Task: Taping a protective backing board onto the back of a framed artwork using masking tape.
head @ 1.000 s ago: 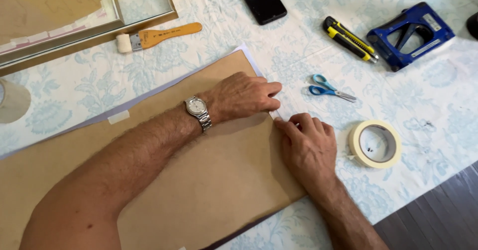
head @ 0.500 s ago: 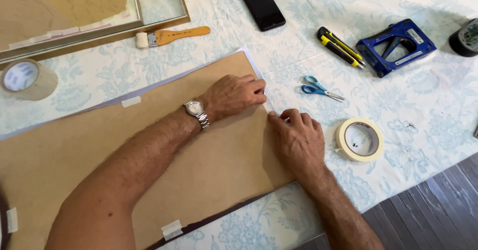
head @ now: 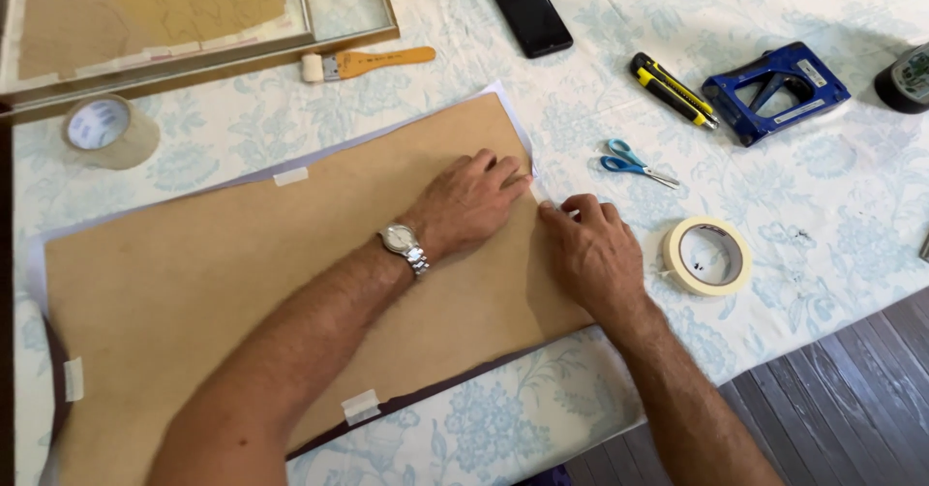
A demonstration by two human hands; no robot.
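- Left hand [head: 467, 203] lies flat, palm down, on the brown backing board [head: 242, 283]; fingers together, tips at the board's right edge near the far corner. Holds nothing. Wristwatch [head: 403, 246] on that wrist.
- Right hand [head: 592, 254] is on the same right edge, just beside the left hand; fingers curled, tips pressing at the edge. Whether a bit of tape sits under them cannot be told.
- Board lies on the counter [head: 823, 205], angled, over a white sheet whose margin shows along the far and left edges; a dark layer shows under the near edge.
- Small tape tabs on the edges: far [head: 290, 175], near [head: 361, 406], left [head: 73, 378].
- Right of the board: masking tape roll [head: 706, 256] near the right hand, scissors [head: 634, 162], utility knife [head: 674, 89], blue tool [head: 776, 91].
- Far side: brush [head: 368, 63], phone [head: 530, 14], wider tape roll [head: 110, 131], picture frame [head: 194, 21] at the far-left corner.
- Open cloth between scissors, roll and counter's near-right edge; floor beyond.
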